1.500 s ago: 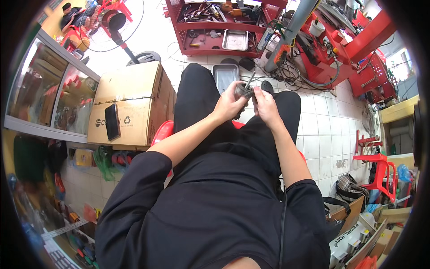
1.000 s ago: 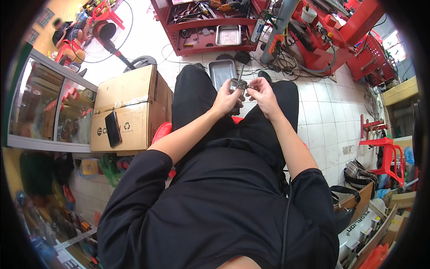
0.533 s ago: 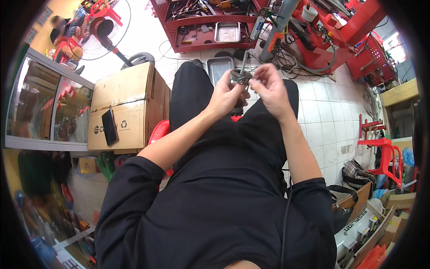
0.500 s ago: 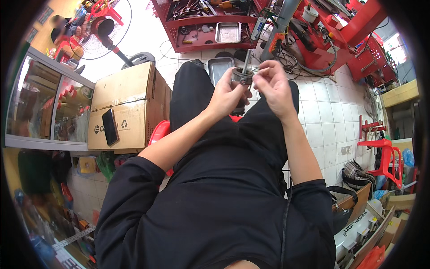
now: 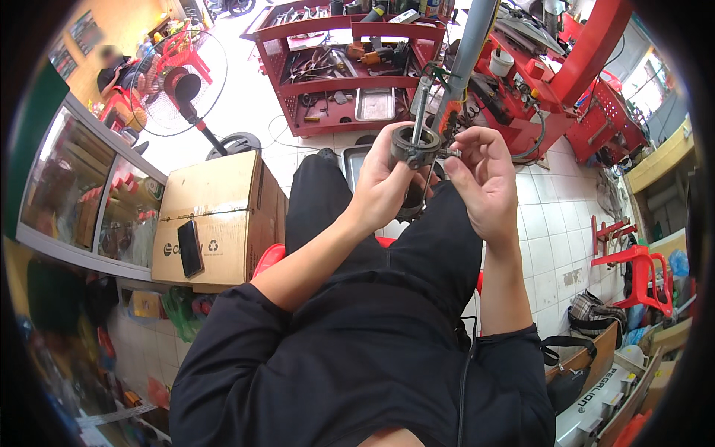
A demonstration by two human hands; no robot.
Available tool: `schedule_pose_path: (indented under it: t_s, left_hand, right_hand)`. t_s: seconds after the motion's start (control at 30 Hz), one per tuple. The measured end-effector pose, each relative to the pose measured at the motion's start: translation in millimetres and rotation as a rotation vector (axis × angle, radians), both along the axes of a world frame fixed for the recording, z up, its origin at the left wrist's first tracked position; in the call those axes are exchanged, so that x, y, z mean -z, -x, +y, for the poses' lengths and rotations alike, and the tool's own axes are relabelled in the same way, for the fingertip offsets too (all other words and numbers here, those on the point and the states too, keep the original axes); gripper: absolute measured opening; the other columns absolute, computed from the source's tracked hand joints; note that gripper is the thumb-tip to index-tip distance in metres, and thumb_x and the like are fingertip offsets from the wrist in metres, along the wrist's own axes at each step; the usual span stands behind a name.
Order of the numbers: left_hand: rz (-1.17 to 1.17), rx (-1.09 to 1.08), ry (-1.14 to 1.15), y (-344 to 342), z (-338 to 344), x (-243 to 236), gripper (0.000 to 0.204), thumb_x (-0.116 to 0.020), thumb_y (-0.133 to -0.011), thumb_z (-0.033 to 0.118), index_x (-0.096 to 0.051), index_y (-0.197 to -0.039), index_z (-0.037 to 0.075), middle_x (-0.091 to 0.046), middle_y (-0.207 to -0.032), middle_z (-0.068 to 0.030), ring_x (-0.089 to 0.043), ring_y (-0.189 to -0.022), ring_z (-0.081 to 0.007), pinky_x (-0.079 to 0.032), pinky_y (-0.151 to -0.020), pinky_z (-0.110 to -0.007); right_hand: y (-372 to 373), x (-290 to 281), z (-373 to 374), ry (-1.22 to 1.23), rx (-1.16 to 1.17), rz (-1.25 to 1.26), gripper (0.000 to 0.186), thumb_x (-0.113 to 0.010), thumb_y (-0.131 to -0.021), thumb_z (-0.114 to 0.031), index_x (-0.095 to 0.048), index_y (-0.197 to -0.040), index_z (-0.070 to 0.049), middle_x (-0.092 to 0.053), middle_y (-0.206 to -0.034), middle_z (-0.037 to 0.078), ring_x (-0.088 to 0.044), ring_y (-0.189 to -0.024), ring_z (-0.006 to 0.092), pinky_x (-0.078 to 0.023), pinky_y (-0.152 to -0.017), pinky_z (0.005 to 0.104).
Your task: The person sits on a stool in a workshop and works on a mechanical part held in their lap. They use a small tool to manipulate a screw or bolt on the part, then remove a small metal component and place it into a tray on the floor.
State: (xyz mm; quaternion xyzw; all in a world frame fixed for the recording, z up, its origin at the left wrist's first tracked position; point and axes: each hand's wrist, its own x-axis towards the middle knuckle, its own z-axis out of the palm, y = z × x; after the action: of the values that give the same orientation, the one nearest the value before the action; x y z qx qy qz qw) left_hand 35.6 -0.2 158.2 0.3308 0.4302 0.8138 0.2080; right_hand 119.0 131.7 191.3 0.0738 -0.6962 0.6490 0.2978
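Note:
My left hand (image 5: 380, 182) is wrapped around a dark metal part with a round, open collar (image 5: 415, 146) at its top, held upright above my knees. A slim silver rod (image 5: 421, 112) stands up out of the collar's opening. Lower down, the part's dark body (image 5: 414, 200) shows between my thighs, partly hidden by my fingers. At the collar's right side, my right hand (image 5: 488, 182) has thumb and forefinger drawn together by a small projecting metal piece. What lies between those fingertips is too small to make out.
Ahead stands a red tool cart (image 5: 335, 82) loaded with tools, with a grey post (image 5: 471, 52) beside it. A metal tray (image 5: 356, 165) lies on the floor past my knees. To my left are a cardboard box (image 5: 205, 216) with a phone (image 5: 191, 248) on it and a fan (image 5: 180, 86).
The view has tilted up, showing more of the tool cart. Both hands and the metal part sit lower in the picture. My right hand has turned, its fingers still by the collar.

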Motion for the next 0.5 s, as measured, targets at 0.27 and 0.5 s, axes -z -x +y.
schedule_pose_path:
  t_s: [0.27, 0.5]
  left_hand:
    - [0.167, -0.052, 0.039, 2, -1, 15, 0.033, -0.049, -0.098, 0.014, -0.04, -0.127, 0.002, -0.06, -0.094, -0.0097, -0.064, -0.071, -0.0156, -0.053, -0.06, -0.027]
    - [0.166, -0.055, 0.108, 9, -8, 21, 0.033, -0.051, -0.097, 0.012, -0.042, -0.127, 0.001, -0.059, -0.1, -0.009, -0.063, -0.079, -0.0149, -0.054, -0.062, -0.027]
  right_hand:
    - [-6, 8, 15, -0.048, -0.025, -0.288, 0.029, -0.059, -0.096, -0.029, -0.058, -0.088, -0.002, -0.053, -0.074, -0.002, -0.048, -0.064, 0.0045, -0.04, -0.057, 0.0212]
    - [-2, 9, 9, -0.097, -0.001, -0.329, 0.02, -0.06, -0.094, -0.022, -0.058, -0.091, -0.002, -0.055, -0.075, -0.002, -0.05, -0.065, 0.0048, -0.042, -0.059, 0.0214]
